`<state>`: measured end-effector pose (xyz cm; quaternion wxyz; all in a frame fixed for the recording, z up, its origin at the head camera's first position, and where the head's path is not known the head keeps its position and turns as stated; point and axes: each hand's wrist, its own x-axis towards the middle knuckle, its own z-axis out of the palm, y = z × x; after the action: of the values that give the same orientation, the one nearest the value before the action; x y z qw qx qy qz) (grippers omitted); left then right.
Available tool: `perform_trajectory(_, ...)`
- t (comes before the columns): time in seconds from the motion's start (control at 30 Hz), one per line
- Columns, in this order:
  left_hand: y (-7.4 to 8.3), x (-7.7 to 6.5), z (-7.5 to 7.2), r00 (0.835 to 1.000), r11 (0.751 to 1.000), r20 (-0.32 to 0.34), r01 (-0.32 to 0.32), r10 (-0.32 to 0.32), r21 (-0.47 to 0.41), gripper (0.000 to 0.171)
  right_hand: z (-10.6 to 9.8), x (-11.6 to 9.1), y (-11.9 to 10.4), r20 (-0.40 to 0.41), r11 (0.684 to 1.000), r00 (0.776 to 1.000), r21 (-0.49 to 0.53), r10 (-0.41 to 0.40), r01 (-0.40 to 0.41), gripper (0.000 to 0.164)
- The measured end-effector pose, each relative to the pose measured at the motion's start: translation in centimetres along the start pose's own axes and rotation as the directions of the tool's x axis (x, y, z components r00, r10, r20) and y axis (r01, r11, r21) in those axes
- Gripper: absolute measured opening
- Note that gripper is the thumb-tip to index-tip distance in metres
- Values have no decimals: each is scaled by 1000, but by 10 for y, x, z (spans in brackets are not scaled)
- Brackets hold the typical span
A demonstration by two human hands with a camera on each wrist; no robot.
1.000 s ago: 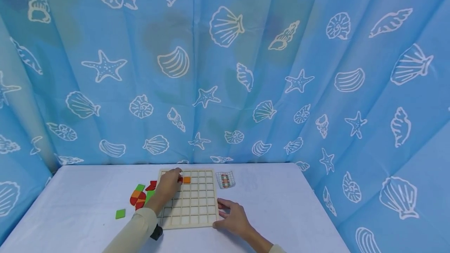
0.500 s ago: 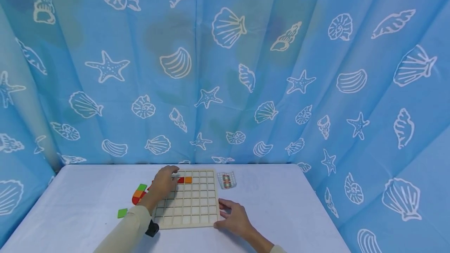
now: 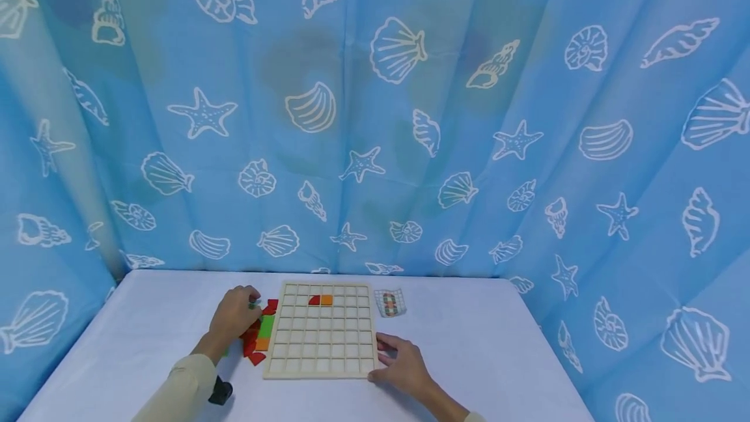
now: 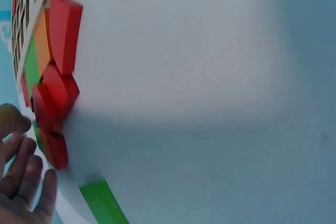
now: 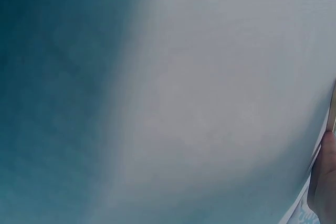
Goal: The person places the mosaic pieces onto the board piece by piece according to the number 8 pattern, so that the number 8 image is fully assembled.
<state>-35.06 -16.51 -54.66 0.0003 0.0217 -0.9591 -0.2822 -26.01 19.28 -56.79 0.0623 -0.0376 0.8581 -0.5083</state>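
My left hand [image 3: 234, 312] is over the loose tiles left of the board, thumb and fingers apart with nothing seen held; part of the pile is hidden under it. In the left wrist view its fingertips [image 4: 48, 182] are close to red tiles [image 4: 64, 35] and a green tile [image 4: 102, 203]. A pale wooden grid board [image 3: 328, 373] carries a red rounded tile [image 3: 314, 300] and an orange square tile [image 3: 327, 300], side by side near its far edge. Against the board's near right side rests my right hand [image 3: 404, 366], its thumb and fingers spread along the edge.
A small card with a coloured grid pattern [image 3: 389, 303] lies right of the board. Green tiles [image 3: 266, 326] and an orange one [image 3: 262, 344] lie along the board's left edge. Behind the white table [image 3: 480, 344] hangs a blue curtain [image 3: 375, 148] with shell prints.
My left hand has left the red tile on the board and moved left to the loose tiles. My right hand stays at the board's edge. The head view has turned slightly left.
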Motion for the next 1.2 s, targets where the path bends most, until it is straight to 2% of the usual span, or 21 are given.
perform_trajectory(0.13, -8, -1, -3, 1000, 999, 12, 29, -28, -24, 44, 0, -1, 0, 1, 1000, 1000, 7, 20, -20, 82)
perform_trajectory(0.27, -8, -1, -7, 999, 997, 10, 45, -45, -55, 46, -1, -1, -2, 0, 1000, 1000, 11, 27, -27, 82)
perform_trajectory(0.47, -6, -3, -9, 1000, 997, 3, 27, -26, -74, 54, -2, -2, -5, -9, 1000, 1000, 19, 18, -18, 82)
perform_trajectory(0.63, -11, -5, -6, 999, 994, 7, 45, -45, -101, 53, -1, -2, -2, 6, 999, 1000, 32, 5, -5, 82)
perform_trajectory(0.87, -14, -6, -2, 1000, 992, -4, 3, -3, -125, 37, -2, -1, 2, 2, 999, 1000, 32, -16, 16, 82)
perform_trajectory(1.07, -10, -9, -1, 1000, 988, -23, 14, -18, -157, 42, -1, -1, 2, 2, 1000, 1000, 29, -3, 3, 81)
perform_trajectory(1.2, -2, -11, 5, 998, 984, -57, -35, 25, -177, 42, 1, 0, 2, -5, 1000, 1000, 10, 9, -9, 81)
